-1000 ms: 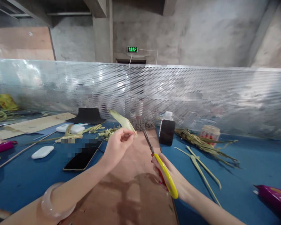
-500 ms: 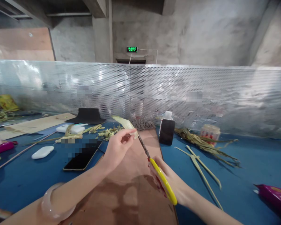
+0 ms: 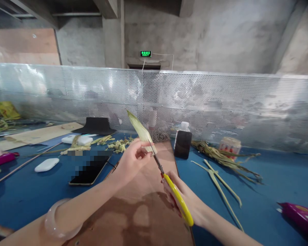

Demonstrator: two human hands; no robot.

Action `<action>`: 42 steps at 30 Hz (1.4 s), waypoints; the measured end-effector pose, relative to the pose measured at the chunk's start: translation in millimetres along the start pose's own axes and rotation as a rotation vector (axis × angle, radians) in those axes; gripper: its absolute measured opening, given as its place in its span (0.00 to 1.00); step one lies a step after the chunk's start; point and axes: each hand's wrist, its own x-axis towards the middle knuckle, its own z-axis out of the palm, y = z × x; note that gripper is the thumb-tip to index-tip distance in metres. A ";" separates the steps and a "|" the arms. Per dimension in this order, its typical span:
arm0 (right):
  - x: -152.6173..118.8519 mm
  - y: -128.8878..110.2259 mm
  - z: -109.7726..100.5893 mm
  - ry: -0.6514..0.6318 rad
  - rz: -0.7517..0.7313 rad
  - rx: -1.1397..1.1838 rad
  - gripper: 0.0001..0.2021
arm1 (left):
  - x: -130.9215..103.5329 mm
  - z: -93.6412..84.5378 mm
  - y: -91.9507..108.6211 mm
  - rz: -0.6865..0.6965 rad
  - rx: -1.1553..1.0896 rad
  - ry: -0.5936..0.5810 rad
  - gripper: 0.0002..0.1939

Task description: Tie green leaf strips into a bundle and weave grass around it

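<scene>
Between the thumb and fingers of my left hand is a pale green strip of dried leaf or husk, its pointed tip slanting up and to the left. My right hand grips yellow-handled scissors. Their metal blades reach up and left to the lower end of the leaf, beside my left fingertips. Whether the blades are cutting through it I cannot tell. Both hands are above a brown board.
A phone and a white case lie left. On the right are a bottle behind a black rectangular object, dried leaf bundles, loose stalks and a purple item. A perforated metal screen stands behind.
The leaf strip has swung more upright, its tip rising, and more of its face shows. My left hand has shifted slightly right. The scissors have barely moved.
</scene>
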 end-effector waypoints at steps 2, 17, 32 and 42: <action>0.0 0.3 0.1 -0.012 0.002 0.023 0.08 | 0.8 -0.5 1.4 -0.018 -0.001 -0.017 0.12; -0.3 0.8 0.6 -0.010 -0.002 0.038 0.10 | 2.1 -6.3 13.2 -0.147 -0.031 -0.108 0.22; 1.1 3.3 3.0 0.034 -0.050 0.011 0.13 | 3.9 -7.6 10.7 -0.147 -0.032 -0.123 0.31; 1.1 3.7 5.5 0.041 -0.019 0.063 0.12 | 4.1 -6.9 8.3 -0.166 -0.089 -0.139 0.32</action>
